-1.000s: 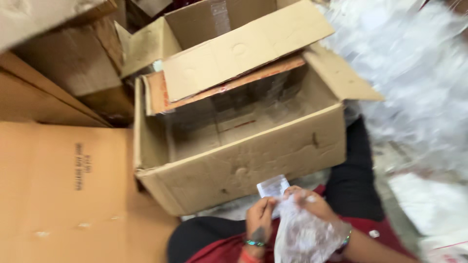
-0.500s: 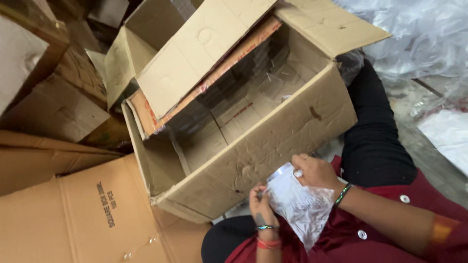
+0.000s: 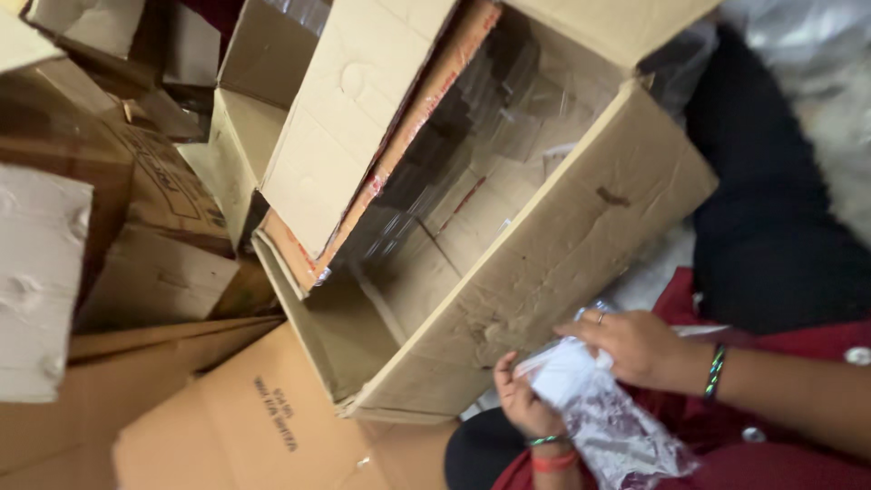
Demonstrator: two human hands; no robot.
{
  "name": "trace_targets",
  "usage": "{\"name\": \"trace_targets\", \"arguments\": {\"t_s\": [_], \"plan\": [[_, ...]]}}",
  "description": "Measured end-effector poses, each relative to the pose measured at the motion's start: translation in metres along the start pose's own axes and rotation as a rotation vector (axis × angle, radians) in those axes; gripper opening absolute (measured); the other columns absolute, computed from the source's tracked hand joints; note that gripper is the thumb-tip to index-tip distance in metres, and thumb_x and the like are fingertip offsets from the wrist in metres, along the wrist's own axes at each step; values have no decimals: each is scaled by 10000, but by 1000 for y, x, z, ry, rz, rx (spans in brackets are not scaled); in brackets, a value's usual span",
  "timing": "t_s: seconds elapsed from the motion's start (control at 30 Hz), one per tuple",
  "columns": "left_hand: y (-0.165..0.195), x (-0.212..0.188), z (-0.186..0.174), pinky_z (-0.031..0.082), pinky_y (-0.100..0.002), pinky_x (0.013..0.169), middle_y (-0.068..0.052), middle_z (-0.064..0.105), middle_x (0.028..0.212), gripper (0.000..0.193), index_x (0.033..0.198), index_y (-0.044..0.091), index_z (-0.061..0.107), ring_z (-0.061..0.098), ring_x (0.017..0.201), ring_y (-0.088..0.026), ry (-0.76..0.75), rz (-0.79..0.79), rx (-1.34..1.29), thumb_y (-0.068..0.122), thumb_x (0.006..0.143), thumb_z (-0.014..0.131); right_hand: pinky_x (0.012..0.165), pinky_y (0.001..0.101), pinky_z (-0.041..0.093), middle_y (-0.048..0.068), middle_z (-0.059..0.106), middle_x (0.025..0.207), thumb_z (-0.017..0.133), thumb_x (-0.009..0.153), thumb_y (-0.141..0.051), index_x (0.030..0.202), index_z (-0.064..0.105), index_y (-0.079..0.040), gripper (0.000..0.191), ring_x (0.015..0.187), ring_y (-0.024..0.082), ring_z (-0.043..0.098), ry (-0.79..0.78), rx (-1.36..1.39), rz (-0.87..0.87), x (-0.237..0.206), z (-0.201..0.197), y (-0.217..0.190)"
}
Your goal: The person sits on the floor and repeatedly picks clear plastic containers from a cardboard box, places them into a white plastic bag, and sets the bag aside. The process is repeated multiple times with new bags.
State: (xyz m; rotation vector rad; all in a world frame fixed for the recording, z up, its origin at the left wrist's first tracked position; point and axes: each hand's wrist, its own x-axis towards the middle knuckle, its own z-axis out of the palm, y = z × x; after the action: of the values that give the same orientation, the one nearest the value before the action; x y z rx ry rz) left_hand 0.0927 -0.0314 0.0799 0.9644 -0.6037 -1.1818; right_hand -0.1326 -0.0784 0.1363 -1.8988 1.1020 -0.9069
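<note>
My left hand (image 3: 522, 399) and my right hand (image 3: 631, 345) both grip a clear plastic bag (image 3: 608, 422) with a white piece at its top, held over my lap at the lower right. The left hand holds its left edge; the right hand's fingers pinch the top. Just beyond the hands stands a large open cardboard box (image 3: 544, 263), tilted in view, with clear plastic lining its inside. Both wrists wear bangles.
Flattened and stacked cardboard boxes (image 3: 136, 254) fill the left side. A flat cardboard sheet (image 3: 263, 426) lies at the lower left. A second open box (image 3: 254, 54) stands behind. Crumpled clear plastic (image 3: 817, 54) lies at the upper right.
The view has swung and tilted, so the box now appears rotated and closer. Both hands kept hold of the plastic bag, shifting toward the frame's lower right.
</note>
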Motion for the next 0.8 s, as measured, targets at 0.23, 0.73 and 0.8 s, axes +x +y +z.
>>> {"name": "trace_targets", "arguments": {"t_s": [0.23, 0.73, 0.8], "plan": [[-14, -7, -9, 603, -421, 801, -209, 723, 977, 313, 1204, 10, 538, 723, 868, -292, 180, -270, 71, 7, 893, 511, 639, 453, 542, 81, 704, 856, 660, 787, -177, 969, 680, -130, 188, 783, 345, 700, 92, 122, -1, 2, 13, 20], [-127, 36, -74, 443, -529, 974, -142, 600, 1231, 399, 1289, 183, 536, 604, 1117, -255, 282, -559, 430, 196, 891, 506, 740, 463, 556, 127, 751, 927, 694, 804, -212, 1051, 722, -157, 254, 882, 349, 715, -66, -83, 241, 0, 30, 67], [-120, 68, -83, 422, -543, 997, -133, 584, 1265, 410, 1300, 206, 536, 588, 1150, -250, 218, -685, 665, 221, 891, 505, 762, 430, 571, 125, 764, 981, 659, 829, -180, 1136, 735, -153, 317, 918, 330, 729, 41, -35, 105, 0, 18, 56]]}}
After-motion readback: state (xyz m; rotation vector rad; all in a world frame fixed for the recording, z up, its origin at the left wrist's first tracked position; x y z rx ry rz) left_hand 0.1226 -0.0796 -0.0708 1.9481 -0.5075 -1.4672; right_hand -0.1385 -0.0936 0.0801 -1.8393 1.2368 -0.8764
